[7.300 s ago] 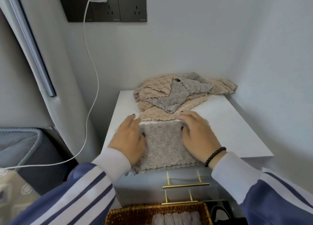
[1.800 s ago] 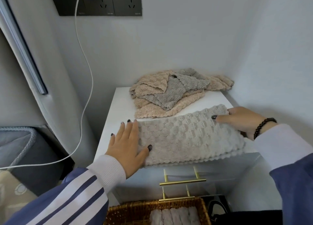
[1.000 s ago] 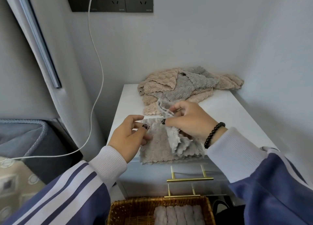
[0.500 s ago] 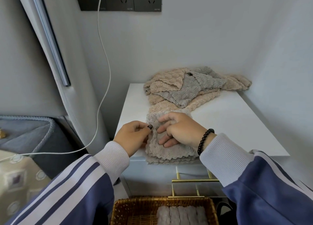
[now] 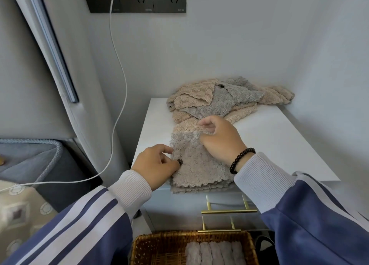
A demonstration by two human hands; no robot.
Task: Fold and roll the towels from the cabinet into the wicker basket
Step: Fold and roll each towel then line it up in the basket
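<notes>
Here the folded grey towel [image 5: 196,165], fluffy w/ scalloped edges, lies at cabinet top [image 5: 269,145] front edge, long axis front-to-back. Left hand [image 5: 156,165] pinches its side; right hand [image 5: 219,139], fingers curled, grips its far end.

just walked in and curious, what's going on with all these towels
A person is folding a grey towel at the front edge of a white cabinet. The left hand pinches its left edge while the right hand grips the far end. A loose pile of beige and grey towels waits at the back of the cabinet top. Below, a wicker basket already holds a row of rolled towels.
</notes>
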